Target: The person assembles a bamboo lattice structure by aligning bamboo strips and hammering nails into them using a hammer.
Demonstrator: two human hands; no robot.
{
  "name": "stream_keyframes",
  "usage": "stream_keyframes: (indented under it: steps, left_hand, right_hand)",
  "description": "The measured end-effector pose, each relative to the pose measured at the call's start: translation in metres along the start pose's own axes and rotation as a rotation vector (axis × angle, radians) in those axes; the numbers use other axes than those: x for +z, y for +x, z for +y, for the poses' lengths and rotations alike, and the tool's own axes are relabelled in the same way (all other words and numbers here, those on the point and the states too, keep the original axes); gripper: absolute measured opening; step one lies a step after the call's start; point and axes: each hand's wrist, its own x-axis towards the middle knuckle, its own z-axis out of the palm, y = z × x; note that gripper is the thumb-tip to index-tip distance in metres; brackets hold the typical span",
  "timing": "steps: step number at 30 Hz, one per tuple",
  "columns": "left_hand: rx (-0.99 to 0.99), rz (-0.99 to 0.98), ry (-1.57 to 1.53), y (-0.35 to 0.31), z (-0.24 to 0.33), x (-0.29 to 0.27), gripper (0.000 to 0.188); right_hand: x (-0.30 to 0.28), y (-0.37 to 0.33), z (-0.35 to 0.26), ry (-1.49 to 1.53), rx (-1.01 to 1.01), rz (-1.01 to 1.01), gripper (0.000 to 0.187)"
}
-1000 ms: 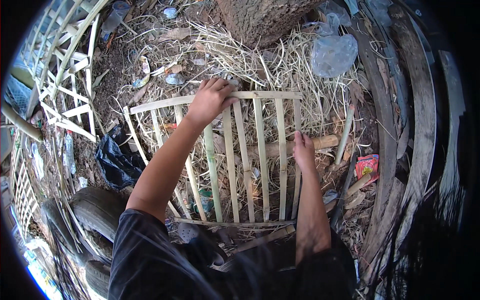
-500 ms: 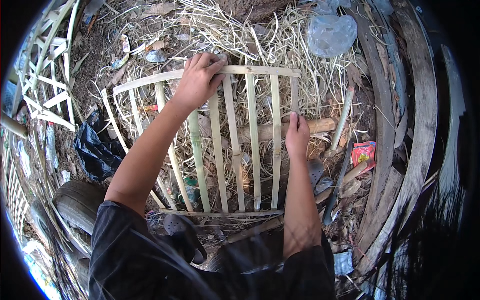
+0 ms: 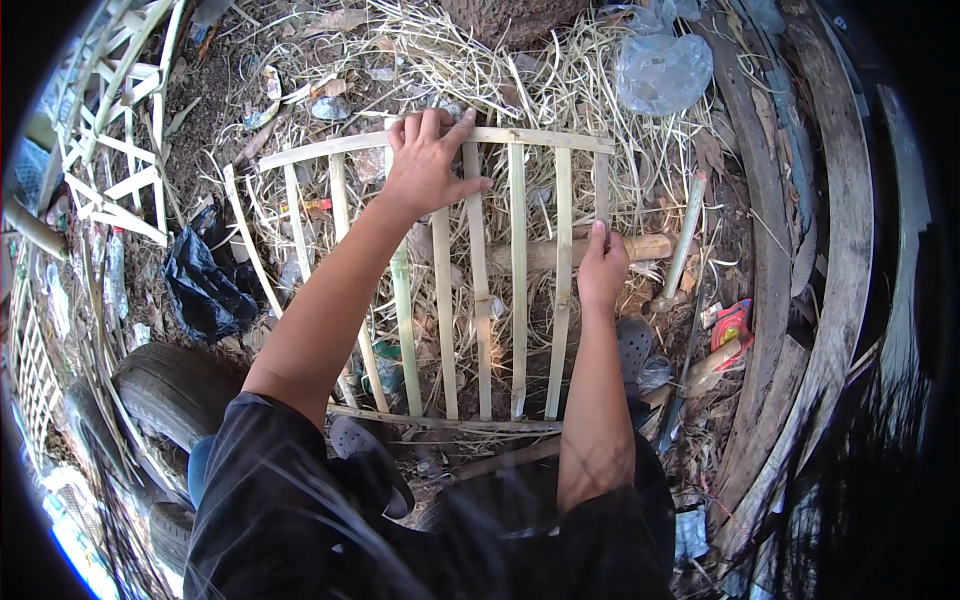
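Note:
A frame of pale bamboo slats (image 3: 518, 270) lies over the littered ground in front of me, its several upright strips joined by a curved top strip (image 3: 330, 150) and a lower strip (image 3: 470, 425). My left hand (image 3: 430, 168) grips the top strip near its middle, fingers bent over the far side, thumb stretched out across a slat. The fingertips are partly hidden behind the strip. Closed round the rightmost slat (image 3: 601, 190) is my right hand (image 3: 603, 268), thumb pointing up along it. A thick bamboo piece (image 3: 520, 257) lies beneath the slats.
Shaved bamboo strands (image 3: 450, 60) cover the ground beyond the frame. At left are a woven bamboo lattice (image 3: 125, 140), a black plastic bag (image 3: 205, 290) and a tyre (image 3: 175, 390). Weathered planks (image 3: 845, 240) line the right, near a short bamboo stick (image 3: 685, 235) and a clear plastic bag (image 3: 665, 75).
The bamboo frame has shifted slightly right in view. My left hand has slid right with its thumb now spread from the strip; my right hand keeps its hold on the end slat.

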Motion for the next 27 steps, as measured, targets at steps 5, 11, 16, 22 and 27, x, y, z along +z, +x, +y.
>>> stream_keyframes:
  steps: [5, 11, 16, 22, 27]
  left_hand:
    - [-0.003, 0.035, 0.017, -0.001, 0.001, 0.005, 0.096]
    - [0.0, 0.113, 0.046, -0.015, 0.021, -0.004, 0.106]
    - [-0.27, 0.176, -0.005, -0.045, 0.05, -0.001, 0.098]
    - [-0.092, 0.187, 0.213, -0.022, -0.003, 0.002, 0.087]
    - [-0.057, -0.026, 0.405, -0.021, 0.006, 0.005, 0.095]
  right_hand:
    - [0.004, 0.004, 0.01, 0.011, -0.007, 0.011, 0.047]
    - [0.013, 0.012, 0.025, 0.025, -0.004, -0.039, 0.049]
    - [0.017, 0.019, 0.033, 0.014, 0.009, -0.035, 0.051]
    - [0.012, 0.006, 0.017, -0.026, -0.047, -0.052, 0.045]
    - [-0.021, -0.004, 0.007, -0.387, -0.028, -0.055, 0.048]
